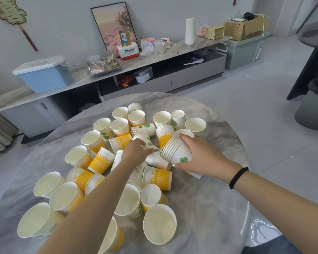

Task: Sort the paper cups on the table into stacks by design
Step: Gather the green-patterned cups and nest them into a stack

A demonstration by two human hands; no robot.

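Note:
Many paper cups cover the round grey marble table. Some are white with green leaves, others yellow with "LUCKY" print. My right hand grips a tilted stack of green-leaf cups, rims pointing left. My left hand closes around a lying green-leaf cup just left of that stack's mouth. A stack of yellow cups stands upright behind the hands. A yellow cup lies on its side below them. Loose cups of both designs stand or lie all around.
A low grey TV cabinet runs along the far wall with a blue bin, a framed picture and boxes on it. The table's right rim drops to grey floor. A dark chair stands at right.

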